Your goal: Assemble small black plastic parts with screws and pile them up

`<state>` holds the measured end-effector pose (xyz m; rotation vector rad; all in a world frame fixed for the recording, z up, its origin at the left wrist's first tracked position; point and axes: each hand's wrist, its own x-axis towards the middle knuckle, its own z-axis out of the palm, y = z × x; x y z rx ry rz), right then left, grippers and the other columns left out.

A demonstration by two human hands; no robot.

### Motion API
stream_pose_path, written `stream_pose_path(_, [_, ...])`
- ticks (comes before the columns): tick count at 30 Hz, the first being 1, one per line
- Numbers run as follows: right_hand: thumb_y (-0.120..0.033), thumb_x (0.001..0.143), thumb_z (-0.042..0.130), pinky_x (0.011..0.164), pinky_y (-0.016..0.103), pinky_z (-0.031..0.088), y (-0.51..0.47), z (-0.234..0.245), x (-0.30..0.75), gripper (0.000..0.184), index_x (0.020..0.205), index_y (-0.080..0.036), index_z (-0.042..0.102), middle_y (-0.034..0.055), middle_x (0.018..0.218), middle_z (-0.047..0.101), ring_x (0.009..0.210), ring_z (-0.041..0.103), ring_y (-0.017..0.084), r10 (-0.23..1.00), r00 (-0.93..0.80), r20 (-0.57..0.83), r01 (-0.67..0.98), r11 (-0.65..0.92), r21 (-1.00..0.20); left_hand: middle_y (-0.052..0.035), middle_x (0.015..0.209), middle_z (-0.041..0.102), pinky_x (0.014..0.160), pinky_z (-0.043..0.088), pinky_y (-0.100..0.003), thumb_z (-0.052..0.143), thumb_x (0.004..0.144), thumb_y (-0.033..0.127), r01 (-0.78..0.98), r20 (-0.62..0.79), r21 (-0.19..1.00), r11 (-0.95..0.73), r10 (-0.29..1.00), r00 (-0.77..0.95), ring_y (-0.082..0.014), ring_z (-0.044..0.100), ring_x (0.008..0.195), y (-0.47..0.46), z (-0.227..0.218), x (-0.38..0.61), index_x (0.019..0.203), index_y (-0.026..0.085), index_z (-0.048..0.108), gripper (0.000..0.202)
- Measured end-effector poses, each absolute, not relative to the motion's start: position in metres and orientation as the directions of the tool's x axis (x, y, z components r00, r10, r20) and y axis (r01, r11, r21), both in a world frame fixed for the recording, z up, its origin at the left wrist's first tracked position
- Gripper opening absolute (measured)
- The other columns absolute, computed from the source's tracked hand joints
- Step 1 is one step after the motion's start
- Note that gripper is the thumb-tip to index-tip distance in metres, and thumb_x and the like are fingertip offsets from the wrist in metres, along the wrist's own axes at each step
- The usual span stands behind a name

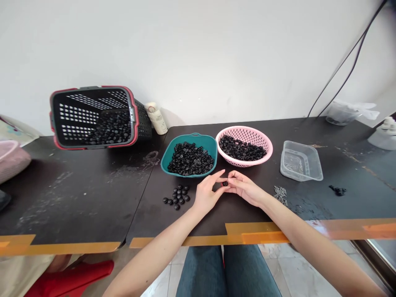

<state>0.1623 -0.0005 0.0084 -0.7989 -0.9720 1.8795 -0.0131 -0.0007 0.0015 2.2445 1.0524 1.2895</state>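
Observation:
My left hand and my right hand meet over the dark table, just in front of two baskets. Pinched between their fingertips is a small round black part; what kind it is cannot be made out. A teal basket full of black disc-like pieces stands behind my left hand. Behind my right hand, a pink basket holds more small black parts. Several round black knob-like pieces lie loose left of my left hand. To the right of my right wrist is a pile of small metal pins or screws.
A dark basket with red trim lies on its side at the back left, black pieces inside. Near it leans a white bottle. At right are a clear plastic tub and a small black cluster. Orange tape lines the table's front edge.

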Motion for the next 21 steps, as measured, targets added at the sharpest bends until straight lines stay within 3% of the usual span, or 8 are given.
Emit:
stream_pose_path(4, [-0.025, 0.067, 0.079, 0.075, 0.028, 0.049, -0.002, 0.01, 0.165, 0.036, 0.079, -0.021, 0.045, -0.0049, 0.072, 0.061, 0.071, 0.06, 0.011, 0.883, -0.456, -0.108, -0.343, -0.287, -0.895, -0.0026, 0.102, 0.07, 0.091, 0.05, -0.037, 0.063, 0.082, 0.024, 0.466, 0.558, 0.576, -0.672, 0.739, 0.376, -0.0178, 0.063, 0.098, -0.008, 0.006, -0.014, 0.132, 0.022, 0.042, 0.054])
stream_pose_path(8, [-0.025, 0.064, 0.081, 0.063, 0.023, 0.044, -0.005, 0.007, 0.164, 0.045, 0.071, -0.021, 0.036, -0.0059, 0.067, 0.057, 0.064, 0.056, 0.009, 0.904, -0.426, -0.046, -0.294, -0.187, -0.937, -0.0042, 0.105, 0.069, 0.088, 0.051, -0.038, 0.061, 0.084, 0.026, 0.573, 0.573, 0.425, -0.701, 0.698, 0.429, -0.0194, 0.063, 0.097, -0.019, 0.009, -0.014, 0.131, 0.022, 0.044, 0.05])
stream_pose_path(11, [-0.027, 0.064, 0.08, 0.062, 0.023, 0.043, -0.01, 0.003, 0.158, 0.049, 0.067, -0.021, 0.031, -0.0061, 0.066, 0.056, 0.064, 0.055, 0.01, 0.903, -0.43, -0.024, -0.266, -0.152, -0.952, -0.0053, 0.109, 0.068, 0.088, 0.051, -0.039, 0.057, 0.086, 0.026, 0.657, 0.568, 0.342, -0.672, 0.705, 0.425, -0.0211, 0.062, 0.097, -0.031, 0.008, -0.017, 0.125, 0.02, 0.051, 0.04])
stream_pose_path(14, [-0.031, 0.064, 0.08, 0.064, 0.024, 0.045, -0.015, -0.002, 0.15, 0.047, 0.069, -0.021, 0.035, -0.006, 0.067, 0.058, 0.064, 0.056, 0.01, 0.886, -0.461, -0.052, -0.223, -0.172, -0.96, -0.0038, 0.105, 0.069, 0.09, 0.049, -0.039, 0.056, 0.087, 0.027, 0.681, 0.535, 0.365, -0.635, 0.741, 0.405, -0.021, 0.062, 0.095, -0.044, 0.007, -0.023, 0.114, 0.021, 0.058, 0.028])
stream_pose_path(18, [-0.034, 0.063, 0.08, 0.069, 0.028, 0.048, -0.017, -0.008, 0.144, 0.039, 0.078, -0.019, 0.047, -0.0001, 0.078, 0.066, 0.069, 0.061, 0.012, 0.858, -0.506, -0.087, -0.071, -0.142, -0.987, -0.0016, 0.097, 0.07, 0.104, 0.037, -0.044, 0.056, 0.087, 0.025, 0.723, 0.45, 0.426, -0.544, 0.82, 0.352, -0.0181, 0.062, 0.091, -0.057, 0.005, -0.042, 0.1, 0.022, 0.064, 0.016])
stream_pose_path(21, [-0.04, 0.067, 0.075, 0.064, 0.029, 0.05, -0.014, -0.008, 0.146, 0.034, 0.082, -0.018, 0.053, 0.001, 0.076, 0.066, 0.07, 0.062, 0.014, 0.899, -0.434, -0.059, 0.034, -0.05, -0.998, -0.0021, 0.102, 0.069, 0.11, 0.021, -0.052, 0.06, 0.084, 0.025, 0.791, 0.416, 0.408, -0.456, 0.864, 0.283, -0.0205, 0.06, 0.1, -0.066, 0.003, -0.063, 0.094, 0.025, 0.066, 0.012])
